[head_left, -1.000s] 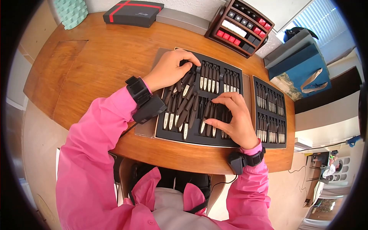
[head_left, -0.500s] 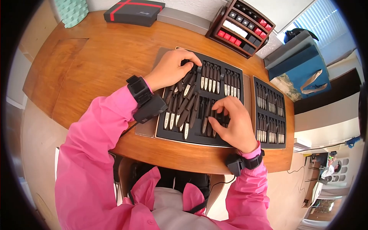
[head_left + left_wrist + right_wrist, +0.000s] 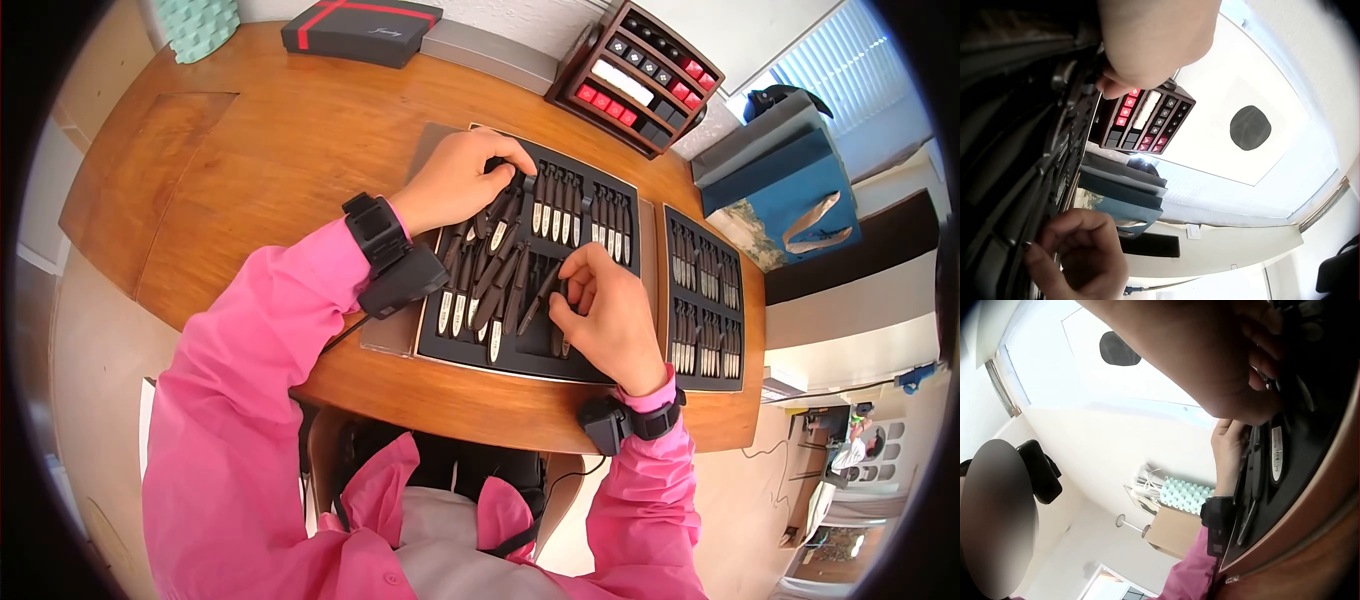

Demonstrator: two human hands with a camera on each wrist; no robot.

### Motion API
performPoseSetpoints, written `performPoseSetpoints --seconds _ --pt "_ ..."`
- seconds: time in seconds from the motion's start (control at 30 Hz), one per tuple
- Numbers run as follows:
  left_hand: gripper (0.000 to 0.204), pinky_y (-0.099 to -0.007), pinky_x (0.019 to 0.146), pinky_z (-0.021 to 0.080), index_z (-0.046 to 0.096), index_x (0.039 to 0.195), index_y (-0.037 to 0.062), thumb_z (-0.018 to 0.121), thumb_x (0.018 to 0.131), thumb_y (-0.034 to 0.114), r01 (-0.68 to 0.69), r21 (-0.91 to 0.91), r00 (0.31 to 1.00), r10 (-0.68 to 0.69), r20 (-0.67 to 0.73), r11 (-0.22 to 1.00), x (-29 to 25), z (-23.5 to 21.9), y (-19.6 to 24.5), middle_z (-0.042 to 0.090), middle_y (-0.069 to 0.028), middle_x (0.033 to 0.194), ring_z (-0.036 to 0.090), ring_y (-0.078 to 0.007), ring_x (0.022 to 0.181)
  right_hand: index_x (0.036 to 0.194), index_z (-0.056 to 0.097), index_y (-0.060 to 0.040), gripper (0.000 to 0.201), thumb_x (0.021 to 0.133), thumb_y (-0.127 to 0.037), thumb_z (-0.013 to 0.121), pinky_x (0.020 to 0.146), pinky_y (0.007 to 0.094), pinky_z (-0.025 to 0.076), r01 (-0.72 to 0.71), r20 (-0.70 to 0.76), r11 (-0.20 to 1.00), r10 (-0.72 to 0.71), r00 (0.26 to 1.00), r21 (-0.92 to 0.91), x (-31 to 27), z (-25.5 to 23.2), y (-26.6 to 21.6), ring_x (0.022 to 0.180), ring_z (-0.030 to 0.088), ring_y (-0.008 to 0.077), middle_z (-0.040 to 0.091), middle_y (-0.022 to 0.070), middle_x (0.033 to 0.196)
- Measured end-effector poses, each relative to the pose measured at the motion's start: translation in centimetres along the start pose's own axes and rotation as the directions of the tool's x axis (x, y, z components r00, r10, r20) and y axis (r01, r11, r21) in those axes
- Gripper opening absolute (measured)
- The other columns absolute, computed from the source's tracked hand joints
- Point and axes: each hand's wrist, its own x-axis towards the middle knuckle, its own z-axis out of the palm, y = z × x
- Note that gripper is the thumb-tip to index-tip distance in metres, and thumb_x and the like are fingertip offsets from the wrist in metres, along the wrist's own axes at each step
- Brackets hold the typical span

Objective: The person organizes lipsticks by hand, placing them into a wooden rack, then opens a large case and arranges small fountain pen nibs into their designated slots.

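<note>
In the head view a black tray [image 3: 455, 352] holds slim dark pieces with pale labelled tips. My left hand [image 3: 455, 182] rests over its upper left compartment, fingers bent, thumb and index fingertips apart beside a divider; the palm hides some pieces. Loose dark pieces [image 3: 500, 275] lie heaped below it. My right hand [image 3: 612, 318] is over the lower middle compartment, thumb and index finger pinching a dark piece [image 3: 557, 338]; one more piece [image 3: 538, 298] leans just left of it. In the left wrist view the right hand [image 3: 1085, 256] has its fingers curled low at the tray.
A second tray [image 3: 703, 290] of similar pieces stands to the right. Behind are a wooden rack [image 3: 640, 75] with red and black boxes, a dark box [image 3: 362, 32] with red ribbon, a green textured object [image 3: 197, 25] and a blue bag [image 3: 790, 195].
My right hand has moved slightly left and down, and its thumb and index finger have drawn together from a wide gap onto a dark piece. My left hand has kept its place on the tray.
</note>
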Motion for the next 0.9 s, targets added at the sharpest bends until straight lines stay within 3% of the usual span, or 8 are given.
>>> performPoseSetpoints --seconds 0.07,0.13,0.27,0.57,0.63,0.9 --pt "0.02 -0.036 0.077 0.046 0.075 0.099 0.0079 0.058 0.09 0.004 0.018 -0.002 1.0 -0.018 0.006 1.0 0.0 -0.2 0.2 0.071 -0.0098 0.094 0.057 -0.0246 0.085 0.097 0.057 -0.0034 0.026 0.076 -0.005 0.074 0.056 0.0352 0.047 -0.067 0.014 0.997 0.067 0.998 0.044 0.0 -0.3 -0.2 0.059 0.061 0.0234 0.057 0.0074 0.067" --pt "0.021 -0.0326 0.084 0.048 0.075 0.103 0.0078 0.06 0.091 0.0 0.07 0.048 0.995 -0.073 0.061 0.996 0.0 -0.4 0.6 0.071 -0.0062 0.103 0.061 -0.021 0.098 0.097 0.057 -0.0029 0.025 0.078 -0.004 0.073 0.055 0.0326 0.046 -0.071 0.01 0.994 0.07 0.997 0.079 0.0 -0.4 0.0 0.058 0.06 0.0196 0.058 0.0064 0.067" --pt "0.021 -0.0325 0.084 0.047 0.075 0.103 0.0082 0.06 0.091 0.0 0.047 0.065 0.997 -0.051 0.054 0.997 0.1 -0.3 0.3 0.071 -0.0055 0.102 0.061 -0.0206 0.097 0.097 0.058 -0.0009 0.018 0.084 0.0 0.07 0.054 0.0266 0.045 -0.106 0.06 0.964 0.094 0.994 0.243 -0.2 -1.1 0.4 0.057 0.057 0.0112 0.06 0.0041 0.068" --pt "0.021 -0.0336 0.09 0.048 0.075 0.102 0.0068 0.06 0.09 -0.001 0.061 0.06 0.996 -0.064 0.059 0.996 0.1 -0.2 0.2 0.071 -0.0065 0.102 0.061 -0.0222 0.101 0.098 0.062 0.0008 0.014 0.086 0.001 0.068 0.053 0.0252 0.043 -0.094 0.094 0.963 0.072 0.993 0.253 -0.5 -1.6 1.0 0.057 0.054 0.0094 0.062 0.004 0.07" --pt "0.019 -0.0351 0.077 0.047 0.075 0.099 0.0082 0.059 0.09 0.003 -0.024 0.018 1.0 0.024 0.0 1.0 0.1 0.0 -0.2 0.07 -0.0094 0.094 0.059 -0.0243 0.088 0.097 0.063 0.0007 0.014 0.086 0.0 0.07 0.053 0.0252 0.043 -0.078 0.074 0.963 0.061 0.995 0.258 -0.5 -1.3 1.5 0.057 0.054 0.0092 0.062 0.0038 0.07" --pt "0.02 -0.0353 0.078 0.048 0.075 0.1 0.0093 0.058 0.09 0.004 -0.018 0.03 1.0 0.018 0.008 0.999 0.0 0.0 -0.4 0.071 -0.0088 0.096 0.059 -0.0238 0.088 0.094 0.067 0.0001 0.022 0.081 -0.007 0.082 0.054 0.0249 0.043 -0.103 0.104 0.973 0.083 0.991 0.206 -0.4 -2.0 1.6 0.058 0.054 0.0084 0.061 0.0035 0.074"
